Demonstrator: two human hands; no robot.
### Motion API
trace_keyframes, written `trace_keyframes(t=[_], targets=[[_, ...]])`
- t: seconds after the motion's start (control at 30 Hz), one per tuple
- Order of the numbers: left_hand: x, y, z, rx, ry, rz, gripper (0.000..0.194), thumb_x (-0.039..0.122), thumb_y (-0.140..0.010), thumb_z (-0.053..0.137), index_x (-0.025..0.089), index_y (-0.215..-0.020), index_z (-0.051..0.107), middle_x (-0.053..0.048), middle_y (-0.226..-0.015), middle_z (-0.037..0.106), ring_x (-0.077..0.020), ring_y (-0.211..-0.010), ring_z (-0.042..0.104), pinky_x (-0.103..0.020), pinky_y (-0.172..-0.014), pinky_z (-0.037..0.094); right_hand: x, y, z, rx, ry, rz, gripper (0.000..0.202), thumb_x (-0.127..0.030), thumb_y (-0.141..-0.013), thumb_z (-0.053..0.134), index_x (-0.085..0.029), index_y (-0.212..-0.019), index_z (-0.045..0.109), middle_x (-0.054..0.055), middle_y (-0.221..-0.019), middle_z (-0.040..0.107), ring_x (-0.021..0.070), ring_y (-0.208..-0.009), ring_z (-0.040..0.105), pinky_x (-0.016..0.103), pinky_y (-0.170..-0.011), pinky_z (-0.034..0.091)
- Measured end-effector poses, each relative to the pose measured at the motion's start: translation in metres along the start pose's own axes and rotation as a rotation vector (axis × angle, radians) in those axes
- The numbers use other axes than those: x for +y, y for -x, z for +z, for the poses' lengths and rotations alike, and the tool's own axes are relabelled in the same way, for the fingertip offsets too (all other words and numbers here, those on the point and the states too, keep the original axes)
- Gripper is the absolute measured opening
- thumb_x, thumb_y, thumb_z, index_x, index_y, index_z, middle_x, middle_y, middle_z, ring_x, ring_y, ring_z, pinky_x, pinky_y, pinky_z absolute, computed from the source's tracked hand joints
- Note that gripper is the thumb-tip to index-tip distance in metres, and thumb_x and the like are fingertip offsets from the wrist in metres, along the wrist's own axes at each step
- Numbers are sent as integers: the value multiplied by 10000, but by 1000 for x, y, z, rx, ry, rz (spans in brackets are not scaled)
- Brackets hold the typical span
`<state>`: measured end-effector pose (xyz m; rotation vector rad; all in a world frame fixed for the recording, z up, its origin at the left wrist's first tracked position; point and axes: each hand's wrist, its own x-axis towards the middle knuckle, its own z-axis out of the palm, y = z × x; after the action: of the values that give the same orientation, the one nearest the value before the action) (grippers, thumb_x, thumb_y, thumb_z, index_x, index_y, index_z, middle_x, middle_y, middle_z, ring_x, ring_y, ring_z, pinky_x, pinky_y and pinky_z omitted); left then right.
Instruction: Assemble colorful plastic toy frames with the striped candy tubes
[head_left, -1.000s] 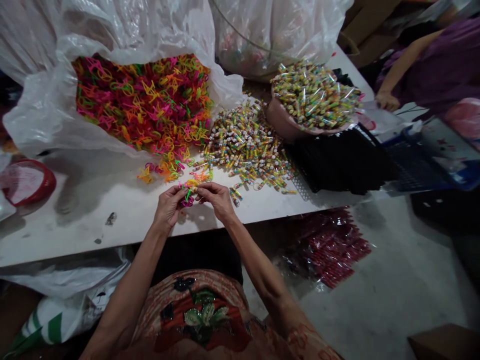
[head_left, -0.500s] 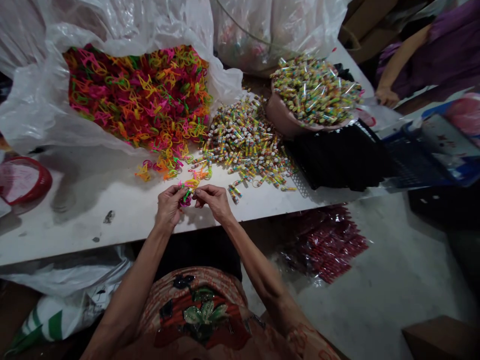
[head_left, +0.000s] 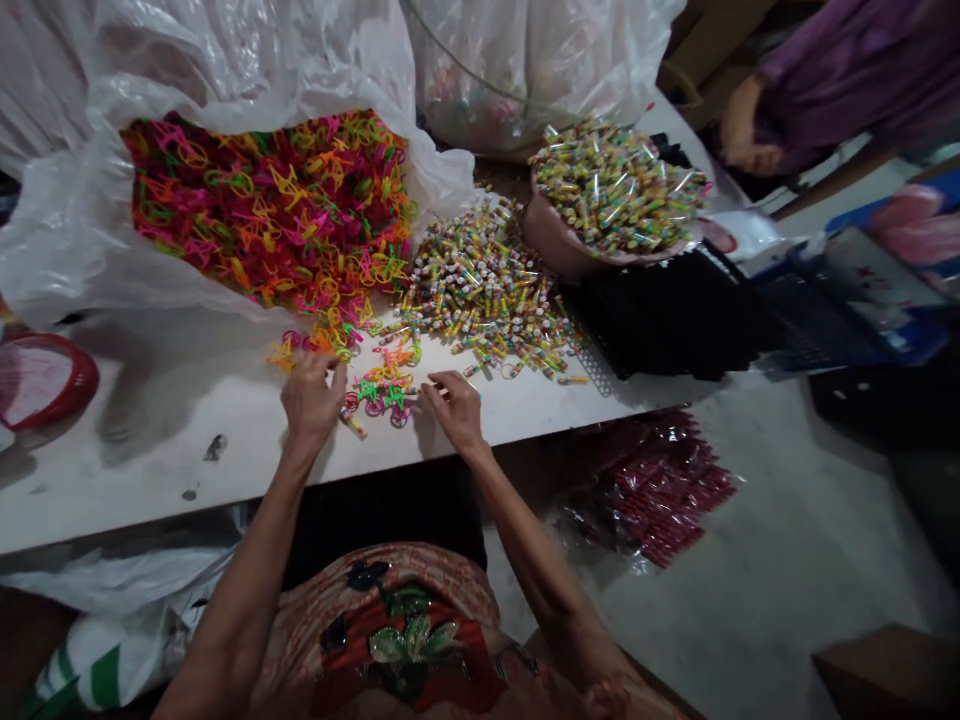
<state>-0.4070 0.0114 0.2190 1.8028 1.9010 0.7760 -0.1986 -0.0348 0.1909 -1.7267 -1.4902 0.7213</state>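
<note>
My left hand (head_left: 311,398) is over the table with its fingers bent down at the loose orange and yellow plastic pieces (head_left: 328,338); its thumb stands apart from them. My right hand (head_left: 456,410) is closed in a pinch, thumb against fingertips, on something too small to make out. Between the hands lies a cluster of small green, pink and yellow plastic pieces (head_left: 384,396) with ring-like parts. One small printed tube (head_left: 354,424) rests by its lower left side. Behind my right hand spreads a heap of small printed tubes (head_left: 484,285).
A white plastic bag (head_left: 67,250) holds many bright plastic pieces (head_left: 270,205). More tubes fill a pink basin (head_left: 559,240) beside black material (head_left: 675,315). A red-rimmed container (head_left: 88,375) stands left. A person's hand (head_left: 750,155) shows at right; dark red packets (head_left: 660,490) lie below.
My hands have moved apart: the left went left to the loose pieces, the right slightly right. The green and purple pieces formerly in my left fingers now lie on the table.
</note>
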Motion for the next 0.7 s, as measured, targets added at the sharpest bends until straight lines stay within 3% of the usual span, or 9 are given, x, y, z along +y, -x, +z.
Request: trace_keyframes(t=[0.07, 0.17, 0.33, 0.47, 0.57, 0.63, 0.7], targets=[[-1, -14, 3, 3, -205, 76, 274, 235, -820, 472, 186, -943, 712, -124, -1032, 675, -306, -1071, 579, -442, -937, 441, 4, -16, -13, 14, 196, 31, 215, -243, -843, 568, -185, -978, 724, 89, -1005, 693, 192, -835, 641, 322, -808, 482], [-3, -27, 13, -97, -343, 122, 332, 168, -823, 442, 179, -1048, 685, -160, -1182, 626, -353, -1183, 510, -510, -986, 399, -1, -48, -19, -61, 372, 39, 209, -216, -859, 531, -175, -948, 716, 90, -997, 690, 213, -915, 623, 318, -824, 451], [-12, -28, 21, -113, -315, 161, 430, 173, -864, 378, 136, -1226, 608, -209, -1335, 547, -375, -1210, 495, -564, -1029, 338, -22, -93, 4, -209, 491, 88, 251, -281, -907, 474, -161, -944, 691, 124, -1010, 677, 250, -961, 597, 330, -803, 428], [-19, -30, 15, -85, -218, 125, 361, 205, -813, 469, 154, -1108, 669, -176, -1229, 621, -350, -1176, 532, -524, -1033, 358, -22, -103, 8, -177, 490, 180, 190, -172, -821, 521, -178, -952, 658, 116, -1028, 665, 260, -1000, 584, 355, -843, 425], [-18, -32, 7, 15, -3, 8, 308, 230, -746, 533, 168, -997, 700, -115, -1015, 676, -290, -1014, 606, -454, -931, 453, -17, -94, -2, -49, 272, 161, 71, -187, -785, 546, -184, -823, 606, 63, -855, 648, 220, -879, 588, 329, -782, 440], [-14, -30, 3, 66, 319, -134, 284, 272, -728, 564, 164, -952, 703, -67, -893, 676, -211, -830, 632, -358, -781, 513, -17, -81, -5, -3, -69, 178, 54, -245, -767, 572, -194, -785, 567, 3, -714, 593, 163, -698, 563, 281, -662, 437], [-8, -25, 1, 37, 703, -302, 240, 321, -703, 626, 156, -864, 691, -26, -773, 657, -134, -636, 594, -253, -583, 490, -23, -64, -1, -72, -463, 244, 134, -301, -724, 617, -201, -790, 558, -51, -618, 532, 109, -536, 493, 238, -539, 394]])
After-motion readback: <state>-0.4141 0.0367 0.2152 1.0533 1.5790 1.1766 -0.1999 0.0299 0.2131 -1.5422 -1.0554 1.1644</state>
